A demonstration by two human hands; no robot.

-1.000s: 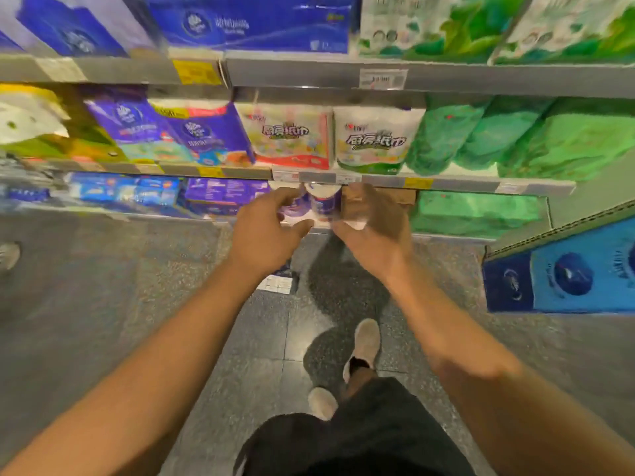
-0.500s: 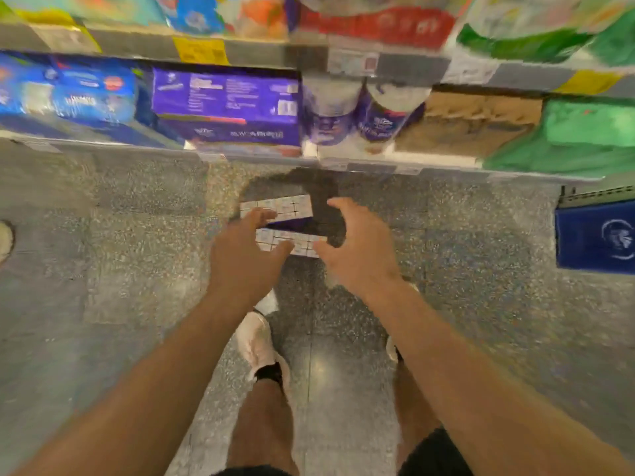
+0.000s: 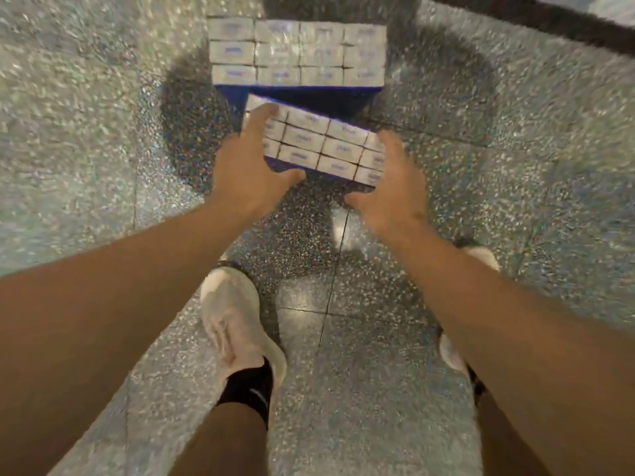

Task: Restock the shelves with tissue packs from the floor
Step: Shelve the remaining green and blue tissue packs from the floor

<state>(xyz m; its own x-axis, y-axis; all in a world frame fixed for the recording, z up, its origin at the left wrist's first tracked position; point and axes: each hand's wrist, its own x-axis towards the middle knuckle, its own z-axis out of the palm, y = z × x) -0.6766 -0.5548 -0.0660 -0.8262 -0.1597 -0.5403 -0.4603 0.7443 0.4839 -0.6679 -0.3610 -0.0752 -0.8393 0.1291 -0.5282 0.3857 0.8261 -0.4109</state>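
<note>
Two bundles of tissue packs lie on the speckled grey terrazzo floor [image 3: 86, 139], one behind the other. The nearer tissue bundle [image 3: 323, 142] is a rectangular block wrapped in glossy clear film, its top a grid of small white packs with faint blue print, three rows deep, over a deep blue base that shows along its edges. It sits skewed, its long side slanting against the farther tissue bundle [image 3: 297, 51], which lies square, shows the same white grid in four columns and three rows, and has a blue front face. The two bundles look to be touching or nearly so at the near one's far corner; motion blur hides the exact contact.

Both bare hands are on the nearer bundle. The left hand [image 3: 254, 166] covers its left end, fingers spread over the top and thumb along the near edge. The right hand [image 3: 395, 183] is at its right end, fingers against the side, thumb under the near edge. Each grip is open-fingered and pressed to the bundle, not curled closed.

Nearer than that bundle, two worn white fabric sneakers stand on the glossy tiles: the left sneaker [image 3: 237, 321] with a black sock [image 3: 249, 386], the right sneaker [image 3: 481, 257] mostly hidden by the forearm.
</note>
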